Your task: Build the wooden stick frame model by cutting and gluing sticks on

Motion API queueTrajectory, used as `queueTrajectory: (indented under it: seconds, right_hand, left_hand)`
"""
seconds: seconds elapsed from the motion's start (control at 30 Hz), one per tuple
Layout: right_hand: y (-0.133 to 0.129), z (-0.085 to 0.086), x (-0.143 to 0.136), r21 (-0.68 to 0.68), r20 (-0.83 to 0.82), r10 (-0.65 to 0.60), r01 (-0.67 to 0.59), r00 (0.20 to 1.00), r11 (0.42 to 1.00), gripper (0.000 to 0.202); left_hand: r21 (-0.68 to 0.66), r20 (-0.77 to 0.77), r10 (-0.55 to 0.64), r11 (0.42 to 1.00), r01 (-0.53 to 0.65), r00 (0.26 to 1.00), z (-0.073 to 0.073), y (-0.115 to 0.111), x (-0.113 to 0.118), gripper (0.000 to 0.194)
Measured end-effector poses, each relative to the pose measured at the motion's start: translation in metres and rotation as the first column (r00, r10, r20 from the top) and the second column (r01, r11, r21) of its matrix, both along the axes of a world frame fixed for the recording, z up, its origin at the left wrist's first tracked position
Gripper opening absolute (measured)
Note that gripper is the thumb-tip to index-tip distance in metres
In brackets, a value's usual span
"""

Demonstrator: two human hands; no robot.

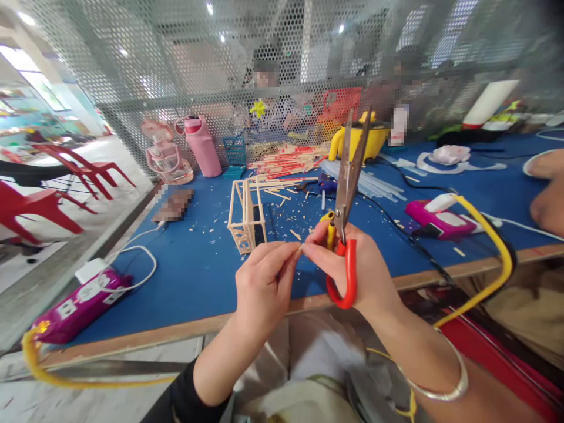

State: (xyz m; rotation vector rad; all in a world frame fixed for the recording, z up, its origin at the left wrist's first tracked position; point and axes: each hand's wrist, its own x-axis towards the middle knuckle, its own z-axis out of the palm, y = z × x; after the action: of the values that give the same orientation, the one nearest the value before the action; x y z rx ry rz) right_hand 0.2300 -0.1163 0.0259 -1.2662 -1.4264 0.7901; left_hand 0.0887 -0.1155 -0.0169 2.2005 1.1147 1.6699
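Note:
My right hand is closed around a pair of scissors with one red and one yellow handle, blades pointing up and slightly parted. Its thumb and forefinger meet the fingertips of my left hand, which is pinched closed. A tiny pale bit shows between the fingertips, too small to name. Just beyond my left hand stands a small open frame of wooden sticks, upright on the blue table. Behind it lies a pile of loose wooden sticks, some marked red.
Purple power strips sit at both sides, with cables across the table. Clear glue sticks, a yellow pot, a pink bottle, a clear jug and a phone stand or lie around. A perforated metal screen rises behind. Another person's arm rests at right.

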Motion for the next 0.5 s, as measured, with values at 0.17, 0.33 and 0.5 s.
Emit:
queueTrajectory:
  seconds: [0.17, 0.33, 0.5]
  right_hand:
    - [0.027, 0.002, 0.010, 0.016, 0.056, 0.086, -0.087, 0.995, 0.996, 0.015]
    - [0.052, -0.009, 0.037, -0.009, 0.185, 0.263, -0.266, 0.947, 0.964, 0.036]
    - [0.085, -0.006, 0.051, 0.002, 0.351, 0.311, -0.333, 0.883, 0.943, 0.042]
  left_hand:
    - [-0.427, 0.076, -0.118, 0.893, 0.139, 0.990, 0.024, 0.026, 0.001, 0.018]
    - [-0.707, 0.380, -0.159, 0.586, 0.397, 0.911, 0.008, 0.044, 0.009, 0.028]
    - [-0.645, 0.116, -0.405, 0.664, 0.379, 0.907, -0.014, 0.059, 0.000, 0.021]
